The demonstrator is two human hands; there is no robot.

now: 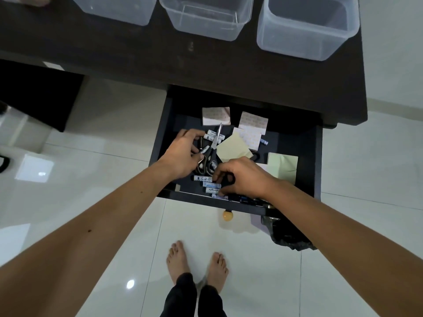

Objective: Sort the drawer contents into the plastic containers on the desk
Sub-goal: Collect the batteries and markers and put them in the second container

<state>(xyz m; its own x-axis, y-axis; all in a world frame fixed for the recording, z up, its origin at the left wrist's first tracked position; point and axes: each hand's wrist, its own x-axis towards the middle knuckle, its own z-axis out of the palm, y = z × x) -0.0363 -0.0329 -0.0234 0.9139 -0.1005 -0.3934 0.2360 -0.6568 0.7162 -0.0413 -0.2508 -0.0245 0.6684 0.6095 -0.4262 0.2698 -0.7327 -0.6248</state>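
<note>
Lying open below the dark surface (137, 65), the black drawer (317, 156) holds a loose scatter of small things: short white batteries with blue and black print, a pair of scissors (211, 154) with dark handles and its blades pointing toward the back, pale yellow sticky notes (233, 148), a green note pad (283, 165) at the right side, and two pinkish paper squares (216, 116) near the back wall. One group of batteries (214, 136) lies beside the scissor blades in the middle of the drawer; another group (207, 183) lies near the front edge. The left hand (183, 154) reaches into the drawer's left half with its fingers curled over the scissor handles and a battery there, though whether its grip is closed on anything I cannot tell. The right hand (242, 175) is over the front batteries, thumb and fingertips drawn narrow and pinching at one of them. Dark pens (247, 199) lie along the front wall, and a round yellow knob (227, 216) sticks out of the drawer front. On the surface above stand three clear plastic containers (206, 17) in a row. Bare feet (196, 264) stand on the glossy white floor tiles (114, 225).
</note>
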